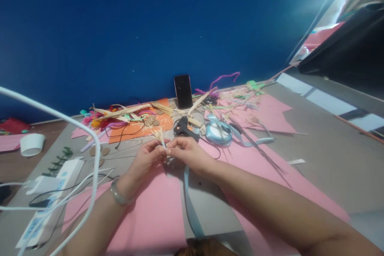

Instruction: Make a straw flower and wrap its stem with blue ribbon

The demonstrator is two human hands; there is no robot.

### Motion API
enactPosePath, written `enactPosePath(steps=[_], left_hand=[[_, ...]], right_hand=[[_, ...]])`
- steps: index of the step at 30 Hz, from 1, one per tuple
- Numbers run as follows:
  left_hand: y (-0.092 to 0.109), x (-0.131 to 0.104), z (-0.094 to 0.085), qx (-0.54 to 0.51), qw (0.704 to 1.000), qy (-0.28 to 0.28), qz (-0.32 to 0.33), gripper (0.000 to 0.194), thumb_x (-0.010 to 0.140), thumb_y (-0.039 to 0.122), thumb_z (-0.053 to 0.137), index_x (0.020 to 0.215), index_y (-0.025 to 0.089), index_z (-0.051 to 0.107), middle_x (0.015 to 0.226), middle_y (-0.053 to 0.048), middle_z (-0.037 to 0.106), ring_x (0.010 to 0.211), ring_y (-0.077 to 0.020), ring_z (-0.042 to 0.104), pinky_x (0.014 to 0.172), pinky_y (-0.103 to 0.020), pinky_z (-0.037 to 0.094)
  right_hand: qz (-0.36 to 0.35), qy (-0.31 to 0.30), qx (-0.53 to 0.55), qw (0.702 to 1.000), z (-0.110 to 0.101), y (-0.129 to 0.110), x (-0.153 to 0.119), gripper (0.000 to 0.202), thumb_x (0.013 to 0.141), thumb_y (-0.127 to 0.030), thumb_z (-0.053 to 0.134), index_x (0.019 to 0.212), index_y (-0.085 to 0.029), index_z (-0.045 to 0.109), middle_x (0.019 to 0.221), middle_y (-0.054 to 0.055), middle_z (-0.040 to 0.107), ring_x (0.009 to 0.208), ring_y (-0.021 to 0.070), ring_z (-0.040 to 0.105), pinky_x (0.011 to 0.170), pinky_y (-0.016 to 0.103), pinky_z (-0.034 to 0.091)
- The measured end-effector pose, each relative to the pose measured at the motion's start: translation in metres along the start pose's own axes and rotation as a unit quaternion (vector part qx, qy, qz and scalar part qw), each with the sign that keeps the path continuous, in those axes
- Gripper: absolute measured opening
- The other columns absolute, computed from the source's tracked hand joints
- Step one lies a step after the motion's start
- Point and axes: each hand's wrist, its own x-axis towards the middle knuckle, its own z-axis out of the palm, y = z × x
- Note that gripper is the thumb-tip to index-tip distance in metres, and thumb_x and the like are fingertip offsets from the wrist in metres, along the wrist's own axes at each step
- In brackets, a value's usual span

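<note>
Near the middle of the table, my left hand (150, 156) pinches a small bundle of pale straw-like strips (159, 136), its frayed ends fanned upward. My right hand (187, 152) meets it at the bundle's base, fingertips closed on a light blue ribbon wound there. The ribbon's loose length (187, 196) hangs from my right hand down toward the table's front edge. Just beyond my right hand lies a black glue gun (183, 127). A roll of light blue ribbon (219, 133) sits to its right. My fingers partly hide the bundle's lower end.
A phone (183, 91) leans against the blue wall. Pink sheets (150, 216) and an orange sheet (138, 128) lie under scattered husk strips and pipe cleaners. At left are a white power strip (51, 200), a looping white cable (97, 156) and a white cup (32, 145).
</note>
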Motion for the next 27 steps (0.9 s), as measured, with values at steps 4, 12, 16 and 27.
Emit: enactPosePath(steps=[4, 12, 16, 27], left_hand=[[0.005, -0.001, -0.003, -0.004, 0.998, -0.055, -0.026, 0.029, 0.067, 0.035, 0.082, 0.084, 0.013, 0.071, 0.063, -0.002, 0.064, 0.053, -0.0115, 0.058, 0.052, -0.024, 0.046], [0.007, -0.002, -0.004, 0.027, 0.999, -0.03, 0.004, 0.028, 0.067, 0.036, 0.082, 0.062, 0.014, 0.066, 0.051, 0.0, 0.059, 0.048, -0.0106, 0.055, 0.051, -0.024, 0.048], [0.007, -0.002, -0.001, 0.037, 0.999, 0.002, 0.014, 0.024, 0.066, 0.033, 0.082, 0.068, 0.015, 0.067, 0.055, 0.0, 0.06, 0.049, -0.0104, 0.054, 0.047, -0.022, 0.046], [0.012, 0.003, -0.001, 0.172, 0.982, 0.023, 0.07, 0.025, 0.073, 0.033, 0.076, 0.061, 0.016, 0.064, 0.053, 0.0, 0.058, 0.051, -0.0112, 0.053, 0.052, -0.023, 0.045]], right_hand=[[0.068, -0.032, 0.095, 0.993, 0.0, 0.001, 0.001, 0.037, 0.065, -0.042, 0.082, 0.066, -0.016, 0.056, 0.064, 0.001, 0.068, 0.051, 0.0081, 0.051, 0.053, 0.022, 0.036], [0.109, -0.062, 0.142, 0.982, 0.001, 0.0, 0.001, 0.036, 0.062, -0.039, 0.083, 0.073, -0.015, 0.057, 0.066, 0.002, 0.069, 0.039, 0.0028, 0.032, 0.04, 0.02, 0.016], [0.049, -0.028, 0.082, 0.995, 0.001, -0.001, 0.002, 0.031, 0.067, -0.038, 0.079, 0.071, -0.016, 0.058, 0.071, 0.002, 0.071, 0.057, 0.0103, 0.058, 0.052, 0.021, 0.038], [0.008, 0.056, -0.246, 0.968, -0.001, -0.004, -0.001, 0.008, 0.077, -0.024, 0.06, 0.075, -0.016, 0.063, 0.055, -0.005, 0.054, 0.046, 0.008, 0.042, 0.046, 0.019, 0.031]])
